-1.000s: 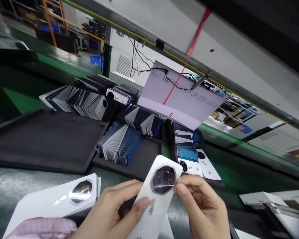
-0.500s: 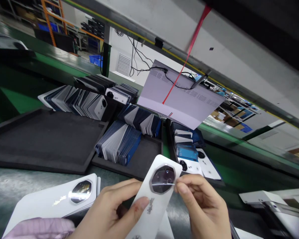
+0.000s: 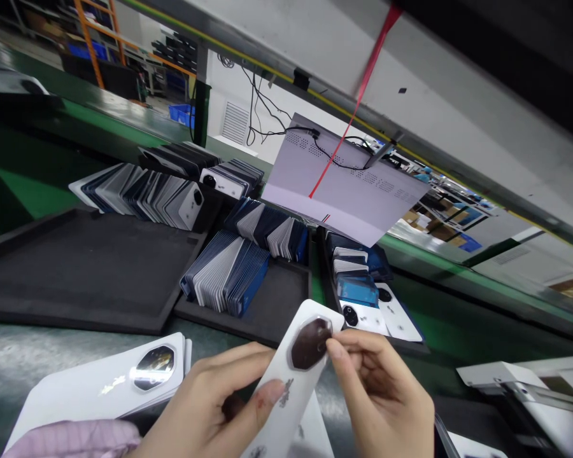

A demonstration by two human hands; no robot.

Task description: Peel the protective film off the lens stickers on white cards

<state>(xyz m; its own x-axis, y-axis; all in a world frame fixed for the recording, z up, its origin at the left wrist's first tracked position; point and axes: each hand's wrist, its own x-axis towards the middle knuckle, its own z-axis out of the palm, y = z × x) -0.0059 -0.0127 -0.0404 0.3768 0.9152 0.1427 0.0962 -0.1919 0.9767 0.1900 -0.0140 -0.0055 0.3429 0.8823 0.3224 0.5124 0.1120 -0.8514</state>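
My left hand [image 3: 224,388] grips a white phone back cover [image 3: 286,397], thumb on its face and fingers behind. The cover stands tilted, with a dark octagonal camera window [image 3: 310,343] near its top and small grey print below. My right hand [image 3: 377,381] is closed in a pinch at the window's right edge; whatever lies between the fingertips is hidden or too small to name. At the lower left, beside my left hand, more white back covers [image 3: 90,388] lie stacked on the bench. Another pale panel lies partly hidden beneath the held cover.
Black trays [image 3: 81,273] stand ahead; a middle tray [image 3: 286,299] holds rows of blue and white covers [image 3: 226,273]. Further covers [image 3: 146,194] lean at the back left, others [image 3: 358,289] at the right. A grey panel [image 3: 344,178] and a red ribbon [image 3: 334,152] hang above.
My right fingertips have shifted slightly left and up along the window's edge. The thin bright line across the window is gone, and the window looks darker. My left hand stays nearly still.
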